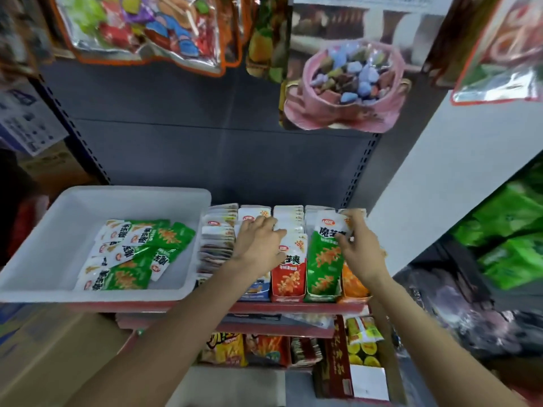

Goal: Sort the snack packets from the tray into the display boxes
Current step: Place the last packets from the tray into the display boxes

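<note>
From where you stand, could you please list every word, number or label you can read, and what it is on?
"魔芋爽": green-and-white snack packet pinched in the right hand.
"魔芋爽": green packets in the white plastic tray, partly legible.
"20": gold badge on the red-and-white packet under the left hand; uncertain.
Other labels: too blurred.

A shop: stocked shelves (293, 308), hanging snack bags (141, 27).

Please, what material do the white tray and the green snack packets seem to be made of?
White tray: probably plastic; smooth, matte, slightly translucent walls with rounded moulded corners.
Green snack packets: probably thin plastic or foil film; glossy printed surface, creased, with flat sealed ends. Which film exactly, the picture cannot show.
</note>
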